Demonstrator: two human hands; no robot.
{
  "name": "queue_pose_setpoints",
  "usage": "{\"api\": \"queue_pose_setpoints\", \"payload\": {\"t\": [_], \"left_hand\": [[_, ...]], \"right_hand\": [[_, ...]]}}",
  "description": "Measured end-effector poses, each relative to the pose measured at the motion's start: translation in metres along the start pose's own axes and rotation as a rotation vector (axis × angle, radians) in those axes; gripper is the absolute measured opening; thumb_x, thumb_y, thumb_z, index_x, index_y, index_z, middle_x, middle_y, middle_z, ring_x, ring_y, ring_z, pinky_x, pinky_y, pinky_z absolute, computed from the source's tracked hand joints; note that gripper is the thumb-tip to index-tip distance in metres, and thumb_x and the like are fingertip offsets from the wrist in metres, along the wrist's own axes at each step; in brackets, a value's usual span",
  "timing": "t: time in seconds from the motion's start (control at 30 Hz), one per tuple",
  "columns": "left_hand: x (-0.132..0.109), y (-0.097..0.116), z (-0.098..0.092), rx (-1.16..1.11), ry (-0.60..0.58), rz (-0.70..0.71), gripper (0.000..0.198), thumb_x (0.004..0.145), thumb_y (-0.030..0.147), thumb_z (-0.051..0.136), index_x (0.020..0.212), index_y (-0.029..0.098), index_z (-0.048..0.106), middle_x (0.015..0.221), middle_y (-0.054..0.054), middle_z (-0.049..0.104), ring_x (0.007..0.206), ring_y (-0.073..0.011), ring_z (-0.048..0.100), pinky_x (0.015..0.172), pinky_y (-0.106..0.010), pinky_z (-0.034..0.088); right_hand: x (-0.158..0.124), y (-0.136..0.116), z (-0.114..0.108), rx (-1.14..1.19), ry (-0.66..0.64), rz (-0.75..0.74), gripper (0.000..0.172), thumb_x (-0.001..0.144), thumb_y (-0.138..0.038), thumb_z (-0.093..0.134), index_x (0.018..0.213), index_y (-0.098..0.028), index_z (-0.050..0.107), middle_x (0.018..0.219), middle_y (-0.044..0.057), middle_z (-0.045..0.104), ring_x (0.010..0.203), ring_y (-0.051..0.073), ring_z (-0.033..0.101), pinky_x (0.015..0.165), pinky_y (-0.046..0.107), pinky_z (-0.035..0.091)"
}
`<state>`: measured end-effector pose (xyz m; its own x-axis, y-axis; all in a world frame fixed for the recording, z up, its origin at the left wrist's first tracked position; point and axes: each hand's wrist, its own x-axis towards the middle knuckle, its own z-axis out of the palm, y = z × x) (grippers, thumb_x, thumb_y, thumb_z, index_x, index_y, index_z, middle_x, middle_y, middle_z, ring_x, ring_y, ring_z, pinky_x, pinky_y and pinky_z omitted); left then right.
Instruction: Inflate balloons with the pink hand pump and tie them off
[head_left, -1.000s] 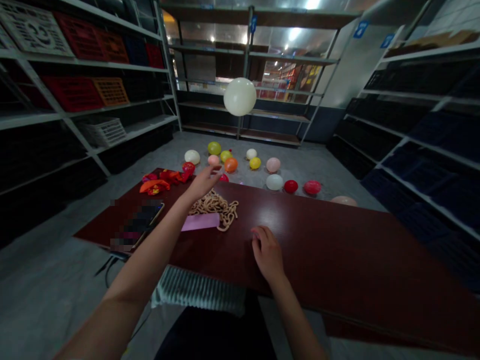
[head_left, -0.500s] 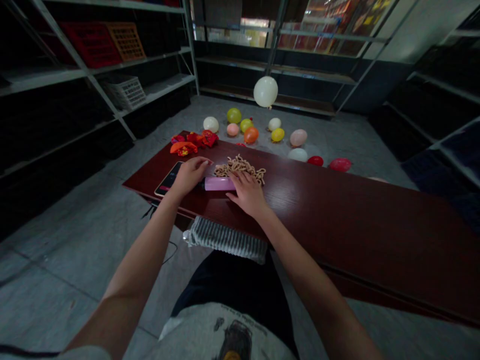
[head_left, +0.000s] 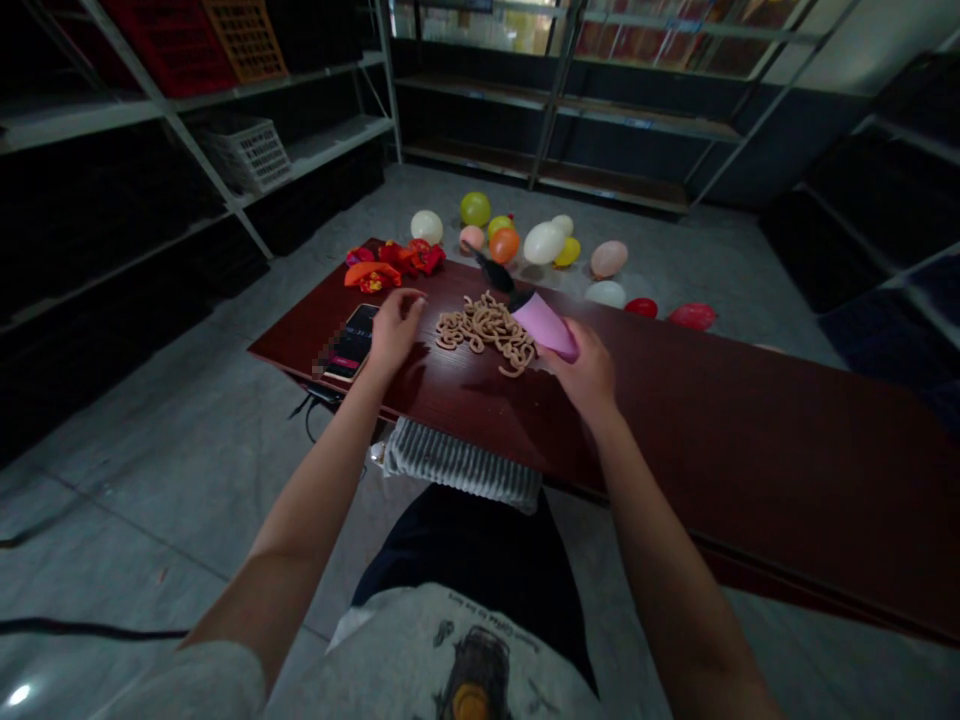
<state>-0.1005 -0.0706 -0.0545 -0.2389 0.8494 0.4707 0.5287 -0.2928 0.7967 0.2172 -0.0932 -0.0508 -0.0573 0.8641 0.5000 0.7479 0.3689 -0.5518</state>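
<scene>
slantwise, your pink pump [head_left: 546, 325] is held over the desk [head_left: 712, 430] by the tan squiggles [head_left: 480, 325], its black nozzle [head_left: 493, 272] pointing away and leftward. your right hand [head_left: 589, 372] wraps its near end; your left hand [head_left: 397, 328], half open and empty, is beside the phone [head_left: 351, 345].

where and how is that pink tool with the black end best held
Probably by its pink barrel, from the near right side: it is roughly cylindrical and wider than the tapering black end, which points toward the far left. The right hand holds the barrel's near end, so that grip seems sensible.
</scene>
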Motion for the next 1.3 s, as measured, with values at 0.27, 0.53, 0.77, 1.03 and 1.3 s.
{"api": "queue_pose_setpoints", "payload": {"t": [0.27, 0.53, 0.77, 1.03, 1.3], "left_hand": [[-0.019, -0.004, 0.024, 0.170, -0.334, 0.126, 0.011, 0.088, 0.018, 0.072, 0.097, 0.019, 0.067, 0.112, -0.011, 0.069, 0.111, -0.0253, 0.062, 0.104, -0.040, 0.045], [-0.017, 0.001, 0.021, 0.141, -0.268, 0.068, 0.010, 0.093, 0.025, 0.066, 0.085, 0.019, 0.065, 0.101, -0.007, 0.069, 0.100, -0.0225, 0.064, 0.094, -0.033, 0.047], [-0.009, -0.004, 0.019, 0.124, -0.125, -0.098, 0.010, 0.095, 0.026, 0.061, 0.093, 0.018, 0.067, 0.093, -0.005, 0.072, 0.085, -0.0199, 0.065, 0.082, -0.029, 0.049], [0.047, -0.022, 0.007, 0.459, -0.267, 0.056, 0.022, 0.094, 0.020, 0.061, 0.112, 0.014, 0.072, 0.118, -0.012, 0.072, 0.111, -0.0263, 0.065, 0.102, -0.036, 0.047], [0.110, -0.058, -0.026, 0.806, -0.214, -0.080, 0.049, 0.093, 0.021, 0.062, 0.140, 0.009, 0.059, 0.142, -0.022, 0.057, 0.135, -0.0388, 0.047, 0.113, -0.051, 0.036]], "right_hand": [[-0.019, 0.000, 0.027, 0.725, -0.036, 0.421, 0.051, 0.075, -0.059, 0.072, 0.110, -0.022, 0.062, 0.096, 0.003, 0.072, 0.073, 0.018, 0.068, 0.066, 0.034, 0.060], [-0.020, -0.001, 0.015, 1.076, -0.130, 0.538, 0.048, 0.073, -0.057, 0.074, 0.103, -0.026, 0.052, 0.089, -0.002, 0.071, 0.065, 0.015, 0.068, 0.056, 0.029, 0.060], [-0.022, -0.001, 0.008, 1.160, -0.110, 0.561, 0.043, 0.075, -0.055, 0.071, 0.100, -0.026, 0.051, 0.087, -0.003, 0.070, 0.063, 0.014, 0.067, 0.055, 0.030, 0.060], [-0.024, 0.000, 0.008, 1.225, -0.178, 0.581, 0.045, 0.071, -0.050, 0.077, 0.101, -0.024, 0.055, 0.081, -0.005, 0.069, 0.055, 0.013, 0.065, 0.051, 0.028, 0.058], [-0.021, 0.004, 0.008, 1.257, -0.220, 0.549, 0.042, 0.074, -0.050, 0.078, 0.100, -0.025, 0.057, 0.083, -0.003, 0.070, 0.057, 0.013, 0.065, 0.052, 0.028, 0.058]]}}
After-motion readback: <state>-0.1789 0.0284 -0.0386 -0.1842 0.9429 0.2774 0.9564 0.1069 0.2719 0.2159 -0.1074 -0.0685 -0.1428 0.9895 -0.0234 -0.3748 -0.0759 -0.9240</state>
